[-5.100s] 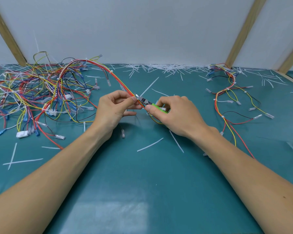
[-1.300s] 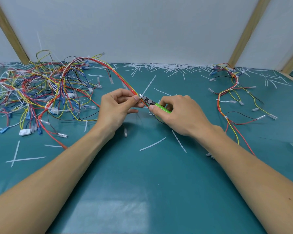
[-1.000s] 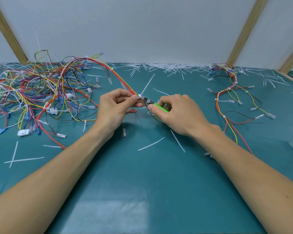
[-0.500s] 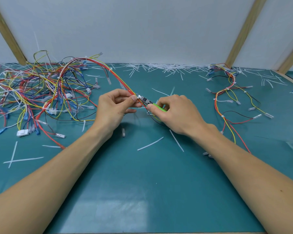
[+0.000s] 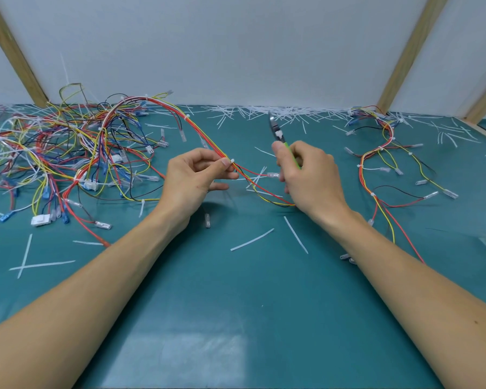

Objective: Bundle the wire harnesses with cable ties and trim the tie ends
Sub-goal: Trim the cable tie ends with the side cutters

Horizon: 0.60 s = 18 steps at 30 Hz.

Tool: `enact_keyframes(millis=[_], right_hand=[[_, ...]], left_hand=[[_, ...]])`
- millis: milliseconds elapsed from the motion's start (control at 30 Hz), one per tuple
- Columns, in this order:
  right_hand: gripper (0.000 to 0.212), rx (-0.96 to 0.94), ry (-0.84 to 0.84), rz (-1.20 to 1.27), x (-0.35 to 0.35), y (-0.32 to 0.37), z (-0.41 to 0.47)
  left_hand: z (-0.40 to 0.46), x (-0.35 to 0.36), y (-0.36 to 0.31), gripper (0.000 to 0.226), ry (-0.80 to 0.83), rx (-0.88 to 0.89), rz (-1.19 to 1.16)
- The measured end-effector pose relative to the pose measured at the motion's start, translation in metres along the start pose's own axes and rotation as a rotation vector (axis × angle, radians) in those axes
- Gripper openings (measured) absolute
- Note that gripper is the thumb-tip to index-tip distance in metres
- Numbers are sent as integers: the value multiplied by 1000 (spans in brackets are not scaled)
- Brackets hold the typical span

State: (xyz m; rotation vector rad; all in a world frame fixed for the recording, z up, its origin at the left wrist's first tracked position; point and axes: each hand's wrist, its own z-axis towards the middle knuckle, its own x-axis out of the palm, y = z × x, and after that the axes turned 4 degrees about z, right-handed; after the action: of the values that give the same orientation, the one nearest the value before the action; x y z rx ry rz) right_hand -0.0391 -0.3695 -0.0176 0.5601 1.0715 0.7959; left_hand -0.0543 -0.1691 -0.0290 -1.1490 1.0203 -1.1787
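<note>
While the left hand (image 5: 197,178) pinches the wire harness (image 5: 208,138) at its cable tie (image 5: 232,160), the right hand (image 5: 310,175) grips the cutters (image 5: 275,130) upright, just right of it.

Teal table mat (image 5: 236,318), white back wall (image 5: 236,46), slanted wooden battens (image 5: 404,51)

Both bare forearms are extended forward from the lower corners and converge toward the middle, the hands being held near each other but apart. The left hand (image 5: 192,178) is turned with its back toward the camera; its thumb and forefinger are pinched together at the tips, and the remaining fingers are curled beneath. The right hand (image 5: 310,175) is raised slightly, its fingers curled in a closed grip, the thumb being laid upward along the front.
</note>
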Motion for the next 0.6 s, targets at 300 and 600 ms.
enact_keyframes(millis=[300, 600], right_hand=[[28, 149, -92, 340, -3, 3, 2], [12, 148, -166, 405, -6, -2, 5]], left_hand=[[1, 0, -1, 11, 12, -44, -19], [8, -8, -2, 13, -190, 1, -80]])
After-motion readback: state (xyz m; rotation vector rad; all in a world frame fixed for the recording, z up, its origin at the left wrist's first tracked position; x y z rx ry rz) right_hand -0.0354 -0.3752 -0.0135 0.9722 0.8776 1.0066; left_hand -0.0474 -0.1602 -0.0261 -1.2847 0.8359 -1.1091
